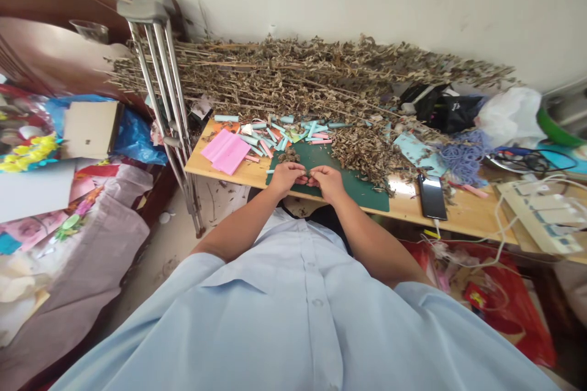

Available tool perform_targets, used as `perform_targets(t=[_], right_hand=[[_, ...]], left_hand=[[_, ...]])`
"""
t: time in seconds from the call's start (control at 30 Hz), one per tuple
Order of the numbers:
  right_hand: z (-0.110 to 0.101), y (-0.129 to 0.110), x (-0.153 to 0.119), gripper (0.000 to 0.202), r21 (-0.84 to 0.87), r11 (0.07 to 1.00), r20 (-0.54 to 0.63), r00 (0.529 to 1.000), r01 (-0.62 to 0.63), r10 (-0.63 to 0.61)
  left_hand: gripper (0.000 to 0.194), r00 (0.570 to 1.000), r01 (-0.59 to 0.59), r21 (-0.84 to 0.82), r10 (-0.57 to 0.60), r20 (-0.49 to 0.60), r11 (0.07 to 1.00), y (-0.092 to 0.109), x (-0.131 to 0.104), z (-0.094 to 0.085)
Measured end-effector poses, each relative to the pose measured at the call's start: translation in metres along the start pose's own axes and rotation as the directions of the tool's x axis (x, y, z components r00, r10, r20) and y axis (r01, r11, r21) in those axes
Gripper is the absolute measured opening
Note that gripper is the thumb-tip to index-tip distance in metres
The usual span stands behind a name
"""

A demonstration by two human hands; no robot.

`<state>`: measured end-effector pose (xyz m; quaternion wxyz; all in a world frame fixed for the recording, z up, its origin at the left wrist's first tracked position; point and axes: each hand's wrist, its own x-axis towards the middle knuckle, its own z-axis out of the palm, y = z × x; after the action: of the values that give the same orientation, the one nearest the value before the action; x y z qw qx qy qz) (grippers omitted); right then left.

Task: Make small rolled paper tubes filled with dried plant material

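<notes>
My left hand (pixel 288 178) and my right hand (pixel 327 182) meet over the front edge of a dark green mat (pixel 371 194). Thumbs and fingertips of both are pinched together on a small bit of dried leaf (pixel 308 173), mostly hidden by the fingers. Just behind my left hand lies a small clump of dried leaves (pixel 288 156). A thin pale paper roll (pixel 270 171) sticks out beside that hand. A larger heap of crumbled dried leaves (pixel 367 153) covers the mat's right side. Several light blue paper rolls (pixel 314 129) and a few pink ones lie behind the mat.
Dried leafy stalks (pixel 284 82) are stacked along the wall. Pink paper sheets (pixel 225 151) lie at the table's left, near metal crutches (pixel 160 73). To the right are a phone (pixel 432 197) on a cable, purple yarn (pixel 465 156) and a power strip (pixel 545 214).
</notes>
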<state>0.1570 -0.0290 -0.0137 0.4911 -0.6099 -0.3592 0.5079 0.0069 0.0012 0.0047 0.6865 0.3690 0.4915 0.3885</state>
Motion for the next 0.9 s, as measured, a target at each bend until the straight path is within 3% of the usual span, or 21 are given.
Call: perform_targets(t=[0.2, 0.33, 0.4, 0.47, 0.53, 0.6, 0.7, 0.9], right_hand=[[-0.004, 0.002, 0.004, 0.030, 0.034, 0.999, -0.004, 1.000, -0.003, 0.004], [-0.013, 0.003, 0.008, 0.024, -0.208, 0.970, -0.012, 0.992, 0.122, -0.127], [-0.021, 0.003, 0.011, 0.018, -0.448, 0.847, 0.041, 0.953, 0.287, -0.301], [-0.030, 0.002, 0.013, 0.016, -0.617, 0.650, 0.184, 0.885, 0.443, -0.428], [-0.036, 0.001, 0.015, 0.021, -0.670, 0.511, 0.330, 0.833, 0.539, -0.445], [-0.040, 0.001, 0.016, 0.026, -0.667, 0.466, 0.411, 0.808, 0.582, -0.422], [-0.045, 0.000, 0.018, 0.031, -0.642, 0.499, 0.415, 0.811, 0.582, -0.413], [-0.045, -0.011, 0.005, 0.028, -0.579, 0.668, 0.154, 0.867, 0.468, -0.474]], left_hand=[[0.023, 1.000, -0.014, 0.001, 0.014, -0.001, 1.000, 0.001, 0.004, -0.006], [0.024, 1.000, -0.025, 0.013, 0.025, 0.000, 1.000, 0.000, 0.001, -0.005], [0.023, 1.000, -0.028, 0.031, 0.028, 0.000, 0.999, -0.001, 0.000, -0.005], [0.022, 1.000, -0.022, 0.049, 0.023, -0.003, 0.999, -0.002, -0.001, -0.006], [0.021, 1.000, -0.013, 0.057, 0.013, -0.007, 0.998, -0.003, -0.001, -0.006], [0.020, 1.000, -0.006, 0.053, 0.006, -0.002, 0.999, -0.004, -0.001, -0.005], [0.019, 1.000, -0.001, 0.037, 0.001, 0.013, 0.999, -0.005, -0.003, -0.006], [0.024, 0.999, 0.010, -0.018, -0.010, 0.037, 1.000, -0.005, -0.006, -0.007]])
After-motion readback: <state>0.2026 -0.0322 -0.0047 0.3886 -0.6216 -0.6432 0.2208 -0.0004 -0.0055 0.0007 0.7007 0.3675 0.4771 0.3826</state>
